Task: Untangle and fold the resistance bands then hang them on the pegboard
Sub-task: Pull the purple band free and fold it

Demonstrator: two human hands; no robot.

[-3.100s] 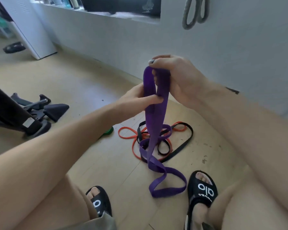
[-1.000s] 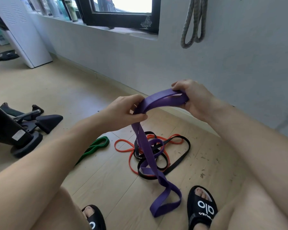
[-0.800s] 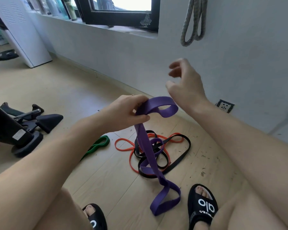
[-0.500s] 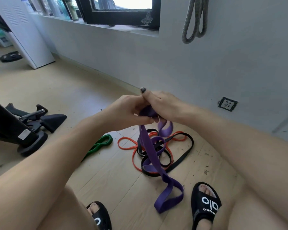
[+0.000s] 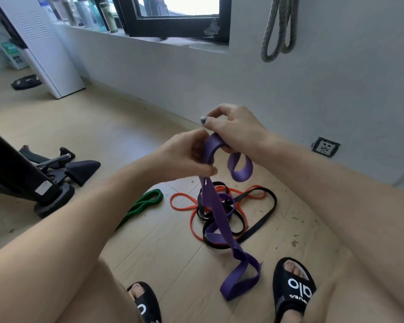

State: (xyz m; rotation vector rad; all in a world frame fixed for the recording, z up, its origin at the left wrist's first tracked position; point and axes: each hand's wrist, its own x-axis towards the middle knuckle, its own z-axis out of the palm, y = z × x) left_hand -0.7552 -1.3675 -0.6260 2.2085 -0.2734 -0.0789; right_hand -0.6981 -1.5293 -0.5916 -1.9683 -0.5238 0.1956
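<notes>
A wide purple band (image 5: 216, 213) hangs from both hands down to the wooden floor, its lower loop lying between my feet. My left hand (image 5: 184, 157) pinches the band just below its top fold. My right hand (image 5: 236, 129) grips that fold from above, and a short purple loop droops under it. On the floor behind lie a black band (image 5: 264, 217) and an orange band (image 5: 184, 205), tangled together. A green band (image 5: 142, 205) lies folded to their left. A grey band (image 5: 279, 29) hangs on the wall at upper right. No pegboard is in view.
I crouch close to a grey wall with a socket (image 5: 325, 147). My black sandals (image 5: 292, 290) flank the purple band's end. A black machine base (image 5: 44, 183) stands at left. A white cabinet (image 5: 40, 45) and a windowsill with bottles (image 5: 91, 12) are farther back.
My right hand let go of the purple band's fold, lifted, then came back down onto it beside my left hand. Now both hands hold the top and a small loop hangs under the right hand.
</notes>
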